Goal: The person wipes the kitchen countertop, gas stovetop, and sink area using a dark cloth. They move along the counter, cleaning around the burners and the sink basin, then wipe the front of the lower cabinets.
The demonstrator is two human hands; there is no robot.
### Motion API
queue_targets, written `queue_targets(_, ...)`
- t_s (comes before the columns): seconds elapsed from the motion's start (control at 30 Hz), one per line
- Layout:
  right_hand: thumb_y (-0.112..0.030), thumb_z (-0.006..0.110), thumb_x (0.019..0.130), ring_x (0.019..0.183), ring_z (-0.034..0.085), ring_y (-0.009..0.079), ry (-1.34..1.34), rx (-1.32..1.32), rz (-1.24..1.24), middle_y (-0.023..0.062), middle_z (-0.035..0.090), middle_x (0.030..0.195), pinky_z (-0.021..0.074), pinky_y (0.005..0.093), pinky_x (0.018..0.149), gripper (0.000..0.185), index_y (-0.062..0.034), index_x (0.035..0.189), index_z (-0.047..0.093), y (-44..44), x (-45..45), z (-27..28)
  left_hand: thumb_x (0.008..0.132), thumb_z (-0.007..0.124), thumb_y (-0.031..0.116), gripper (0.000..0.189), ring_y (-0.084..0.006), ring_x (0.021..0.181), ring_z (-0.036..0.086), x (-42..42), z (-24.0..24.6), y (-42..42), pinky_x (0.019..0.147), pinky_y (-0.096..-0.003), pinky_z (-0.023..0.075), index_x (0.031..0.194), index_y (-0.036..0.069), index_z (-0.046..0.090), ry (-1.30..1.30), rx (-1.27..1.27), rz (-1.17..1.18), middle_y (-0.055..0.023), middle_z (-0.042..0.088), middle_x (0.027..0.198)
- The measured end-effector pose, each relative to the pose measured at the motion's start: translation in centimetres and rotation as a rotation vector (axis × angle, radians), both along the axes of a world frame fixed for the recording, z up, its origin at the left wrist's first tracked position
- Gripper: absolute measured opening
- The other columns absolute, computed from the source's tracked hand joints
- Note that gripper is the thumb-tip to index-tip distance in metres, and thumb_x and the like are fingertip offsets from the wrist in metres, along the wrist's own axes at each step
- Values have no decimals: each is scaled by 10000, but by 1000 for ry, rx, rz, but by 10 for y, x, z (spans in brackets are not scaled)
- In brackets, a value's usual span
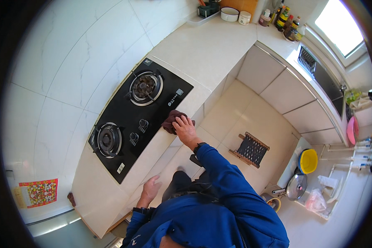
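Observation:
Under the spread fingers of my right hand (184, 129) lies a crumpled dark maroon cloth (172, 121), on the counter's front strip and the edge of the stove. My left hand (150, 188) hangs in front of the counter's edge, holding nothing, its fingers apart. The black glass gas stove (156, 116) has two burners, the far burner (143, 86) and the near burner (109, 139). Two black control knobs (143, 123) stand near its front side, left of the cloth.
The pale counter (204, 46) bends around to a sink (327, 79). A white enamel pot (229, 14) and sauce bottles (283, 19) stand at its back. On the floor are a folding stool (251, 150) and, further right, a yellow basin (308, 161) beside a glass-lidded pan (296, 186).

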State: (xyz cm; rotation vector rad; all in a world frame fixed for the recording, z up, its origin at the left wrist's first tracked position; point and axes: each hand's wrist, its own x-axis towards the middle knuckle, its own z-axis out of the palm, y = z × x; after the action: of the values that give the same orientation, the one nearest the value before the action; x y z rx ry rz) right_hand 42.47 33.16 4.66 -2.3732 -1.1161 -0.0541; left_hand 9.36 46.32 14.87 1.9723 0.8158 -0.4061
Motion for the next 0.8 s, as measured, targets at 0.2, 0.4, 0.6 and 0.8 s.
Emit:
queue_targets(0.2,-206,694,903,1448,410,366,-10,36,-36,94,526,1503,305,547,1199,455,-176,1350,612,-15,53,-1,919,702,202,447,-296,1068,715,57,3,-24,930,-354,554,1322,15,658,-39,108,10,-229,710,1238)
queue_targets(0.4,-221,671,924,1451,403,369,25,2,-72,113,525,1502,305,553,1197,453,-167,1368,596,-37,120,7,907,698,135,364,-327,1073,710,170,-15,-24,932,-374,558,1250,15,679,-187,107,-35,-220,716,1192)
queue_targets(0.6,-224,701,902,1423,422,367,-24,-27,-122,122,519,1502,322,560,1178,494,-168,1380,588,-55,201,13,906,680,83,335,-379,1165,670,275,-22,-26,1008,-398,536,1227,-13,672,-409,90,-135,-227,696,1233)
queue_targets(0.8,-249,737,873,1433,418,364,-24,-55,-187,124,512,1519,318,548,1189,553,-163,1397,581,-71,260,14,874,693,72,339,-396,1170,642,334,-20,-29,1017,-424,526,1205,4,670,-469,225,-263,-213,671,1252)
